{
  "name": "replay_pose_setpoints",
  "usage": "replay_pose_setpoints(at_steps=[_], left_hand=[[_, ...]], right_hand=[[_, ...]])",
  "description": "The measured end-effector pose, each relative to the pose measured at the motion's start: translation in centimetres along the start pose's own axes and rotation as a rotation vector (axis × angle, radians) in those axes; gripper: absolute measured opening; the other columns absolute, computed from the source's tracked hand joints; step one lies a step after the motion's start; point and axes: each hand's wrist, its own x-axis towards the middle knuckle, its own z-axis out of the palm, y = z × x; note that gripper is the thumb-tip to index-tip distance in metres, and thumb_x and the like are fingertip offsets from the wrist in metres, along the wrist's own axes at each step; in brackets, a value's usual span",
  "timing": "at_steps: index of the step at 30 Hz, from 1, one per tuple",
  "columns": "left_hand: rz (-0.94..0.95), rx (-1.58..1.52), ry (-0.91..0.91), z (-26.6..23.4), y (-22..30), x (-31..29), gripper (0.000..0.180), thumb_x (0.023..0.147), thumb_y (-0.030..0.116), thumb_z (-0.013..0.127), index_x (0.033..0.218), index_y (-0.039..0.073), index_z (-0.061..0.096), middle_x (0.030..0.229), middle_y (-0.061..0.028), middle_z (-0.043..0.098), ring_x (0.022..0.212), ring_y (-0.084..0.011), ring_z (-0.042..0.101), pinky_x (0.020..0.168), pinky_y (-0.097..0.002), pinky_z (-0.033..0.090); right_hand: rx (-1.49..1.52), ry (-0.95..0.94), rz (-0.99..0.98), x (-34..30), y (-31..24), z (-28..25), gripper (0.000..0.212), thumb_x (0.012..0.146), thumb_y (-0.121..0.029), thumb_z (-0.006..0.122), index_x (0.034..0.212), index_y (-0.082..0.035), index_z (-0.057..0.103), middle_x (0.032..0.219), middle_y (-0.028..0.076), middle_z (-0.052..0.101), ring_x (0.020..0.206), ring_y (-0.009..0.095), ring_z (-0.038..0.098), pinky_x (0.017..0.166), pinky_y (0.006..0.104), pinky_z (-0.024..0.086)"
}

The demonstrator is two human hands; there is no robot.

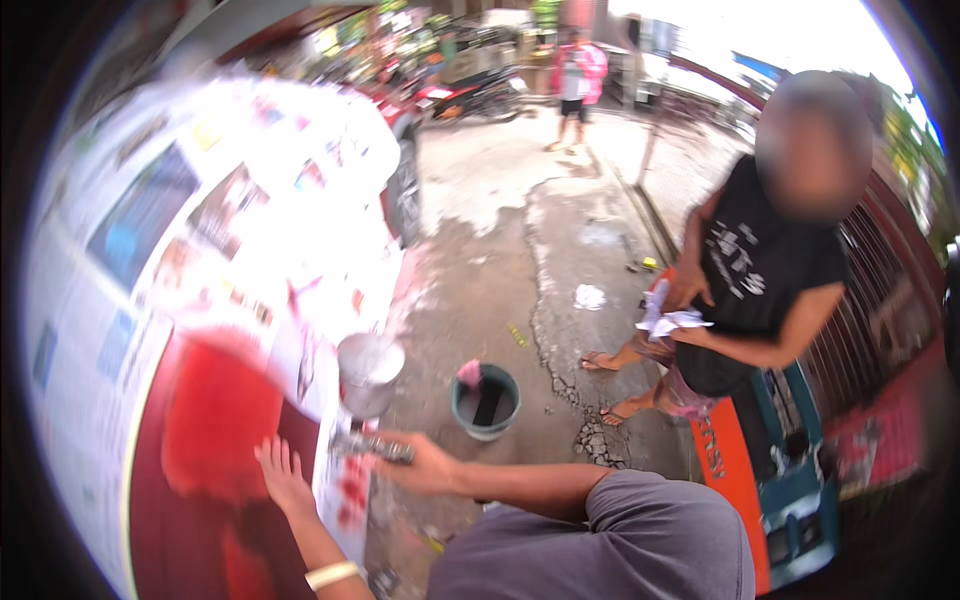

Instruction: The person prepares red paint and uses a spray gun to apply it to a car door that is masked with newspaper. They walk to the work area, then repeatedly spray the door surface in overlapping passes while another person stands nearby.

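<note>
My right hand (425, 463) is wrapped round a dark metal spray gun (385, 447), its front end pointing left. A silvery metal cup (370, 375) appears just beyond the gun; whether it is joined to it, I cannot tell. With fingers stretched out and nothing in them, my left hand (284, 478) is over the red panel (150, 510), close to a brighter red patch (220, 420). Contact with the surface cannot be made out. Printed paper sheets (230, 215) cover the area around the panel, and red stains mark the strip beside my hands.
A bucket (485, 430) with dark contents and a pink cloth stands on the cracked concrete floor (480, 260). At right, a person in black (770, 260) holds white paper beside an orange and teal object (735, 480). Farther off are another person (577, 80) and motorcycles (480, 95).
</note>
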Motion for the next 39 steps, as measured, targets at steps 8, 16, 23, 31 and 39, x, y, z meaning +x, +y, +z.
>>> replay_pose_setpoints(at_steps=[8,16,23,31,39], left_hand=[[-0.151,0.073,-0.019,5.6,-2.8,-0.7,0.076,0.100,0.059,0.050,0.153,0.006,0.035,0.153,-0.0112,0.044,0.141,-0.0226,0.041,0.115,-0.0377,0.030],[-0.299,0.229,-0.431,7.0,-8.4,-9.9,0.044,0.089,0.017,0.074,0.129,0.004,0.059,0.123,-0.0064,0.064,0.108,-0.0172,0.062,0.087,-0.0307,0.050],[-0.156,0.383,-0.570,6.1,-9.5,-14.1,0.045,0.077,0.001,0.082,0.118,0.005,0.064,0.119,-0.0056,0.065,0.103,-0.0178,0.065,0.085,-0.0327,0.055],[-0.125,0.201,-0.553,7.4,-8.9,-16.1,0.030,0.083,-0.011,0.072,0.109,0.002,0.068,0.109,-0.0033,0.069,0.105,-0.0146,0.065,0.090,-0.0302,0.053],[-0.153,0.282,-0.491,5.9,-10.5,-15.8,0.039,0.087,-0.010,0.068,0.125,-0.001,0.063,0.118,-0.0026,0.067,0.109,-0.0154,0.064,0.097,-0.0321,0.053]], right_hand=[[-0.041,0.065,-0.088,-1.5,-0.5,-1.4,0.052,0.101,-0.036,0.063,0.139,-0.002,0.055,0.119,0.021,0.069,0.107,0.020,0.063,0.096,0.0373,0.049],[0.012,0.007,0.045,-1.2,-1.9,-1.1,0.049,0.101,-0.029,0.064,0.140,-0.002,0.054,0.107,0.018,0.071,0.094,0.014,0.063,0.087,0.0344,0.051],[-0.042,0.096,-0.121,-0.1,1.5,2.2,0.049,0.099,-0.029,0.066,0.138,-0.002,0.056,0.093,0.013,0.071,0.085,0.014,0.065,0.079,0.0332,0.054],[0.080,0.019,0.015,0.5,3.9,2.4,0.042,0.101,-0.021,0.064,0.136,0.002,0.056,0.086,-0.001,0.063,0.076,0.005,0.056,0.066,0.0241,0.050],[0.109,-0.020,0.075,1.9,5.2,3.8,0.044,0.101,-0.027,0.064,0.135,0.000,0.057,0.079,-0.001,0.061,0.069,0.004,0.052,0.060,0.0220,0.044]])
